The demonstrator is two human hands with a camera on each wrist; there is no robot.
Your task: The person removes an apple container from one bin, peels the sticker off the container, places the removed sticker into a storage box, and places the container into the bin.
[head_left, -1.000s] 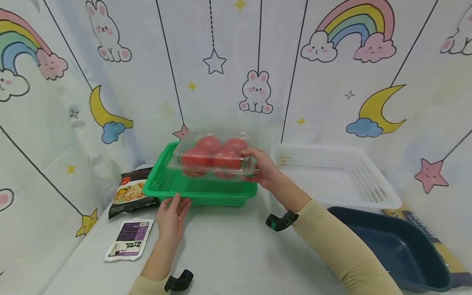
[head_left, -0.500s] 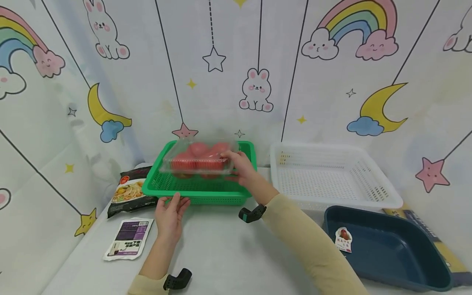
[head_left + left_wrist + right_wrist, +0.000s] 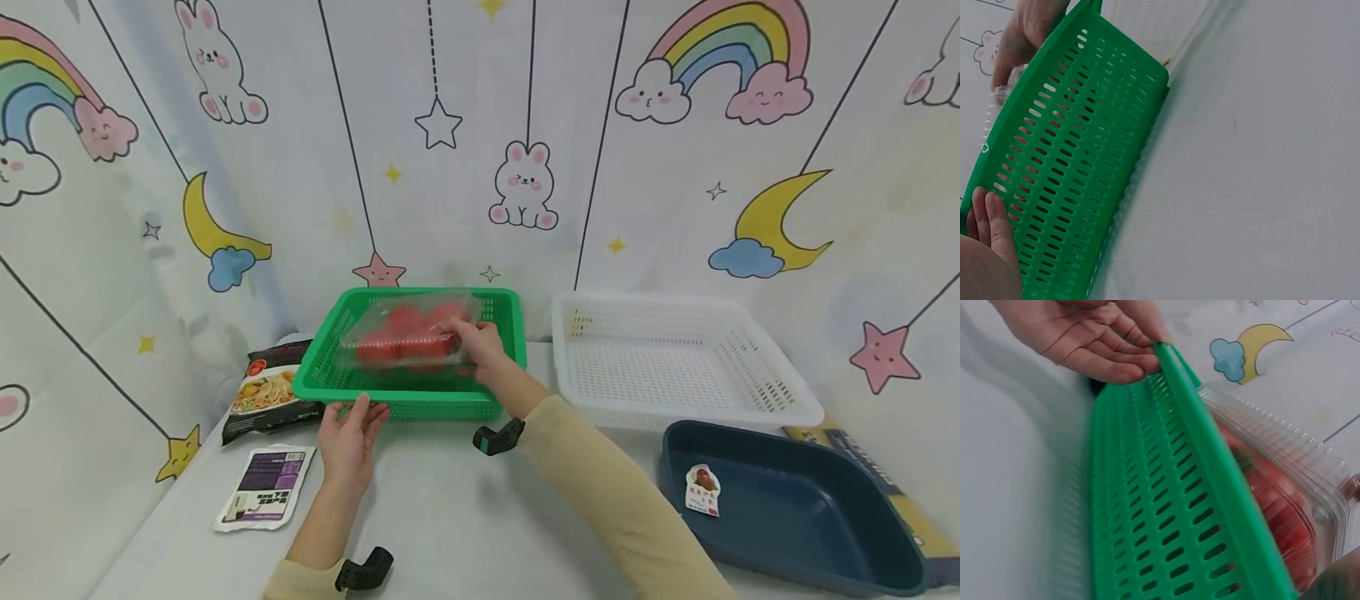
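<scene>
My left hand (image 3: 349, 446) pinches the front rim of a green perforated basket (image 3: 442, 405), thumb over the edge and fingers against the outer wall. With my right hand (image 3: 486, 352) I grip the right end of a clear plastic box (image 3: 375, 348) of red tomatoes (image 3: 405, 318). The box is low inside the basket and slightly tilted. In the right wrist view, the clear box (image 3: 1272, 434) shows behind the basket's wall (image 3: 1166, 506), which hides part of it. Through the slots of the basket (image 3: 1066, 162) in the left wrist view, some red shows.
A white perforated basket (image 3: 675, 417) stands at the right, beside a dark blue tub (image 3: 795, 508) with a small tomato-print label (image 3: 702, 492) in it. A black noodle packet (image 3: 262, 392) and a white-and-purple pouch (image 3: 264, 487) lie at the left. A patterned curtain (image 3: 450, 200) hangs behind.
My right hand has carried the tomato box leftward and then down into the green basket. The left hand has stayed on the rim. The label in the tub has come out from behind my right sleeve.
</scene>
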